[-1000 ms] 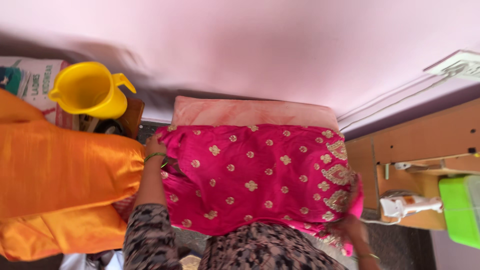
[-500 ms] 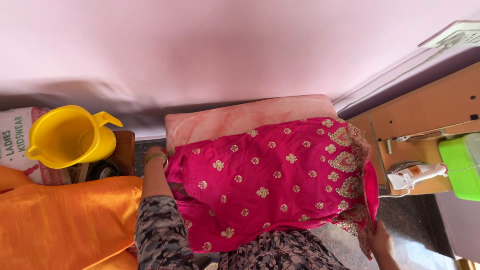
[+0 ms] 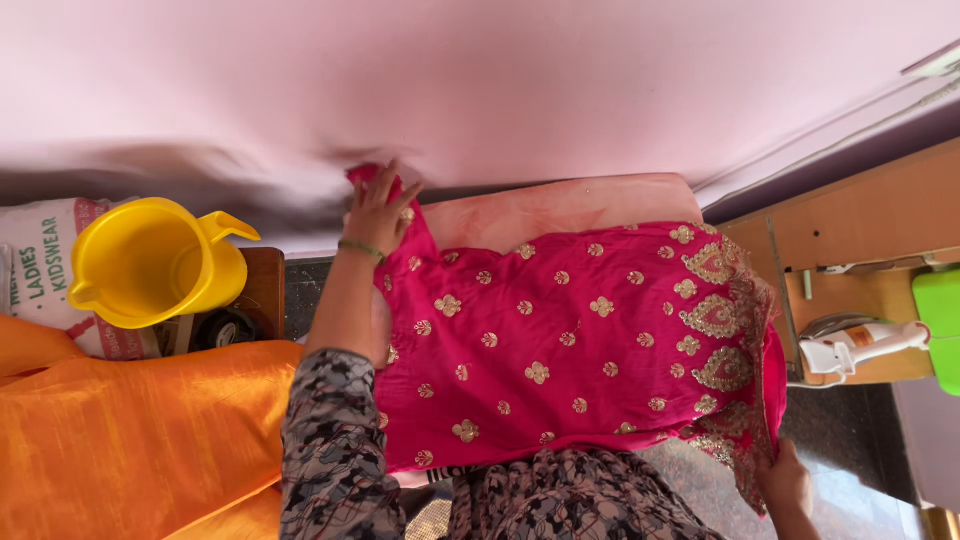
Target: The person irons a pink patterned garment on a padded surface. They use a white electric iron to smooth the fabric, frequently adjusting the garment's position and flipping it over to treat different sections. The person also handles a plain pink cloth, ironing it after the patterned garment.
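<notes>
two hands (image 3: pixel 378 215) on pink garment (image 3: pixel 570 340), long axis left-right

Garment (image 3: pixel 560 340) lies on pad (image 3: pixel 560 205); jug (image 3: pixel 150 262) left, iron (image 3: pixel 860 345) right, cloth (image 3: pixel 130 440) front-left.

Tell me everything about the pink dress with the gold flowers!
The pink dress is bright magenta cloth, dotted with small gold embroidered flowers and edged at its right end with a wide gold border. It lies spread flat over a pale pink pad. The left hand lifts its far left corner up against the wall, and the right hand grips the near right edge.
</notes>
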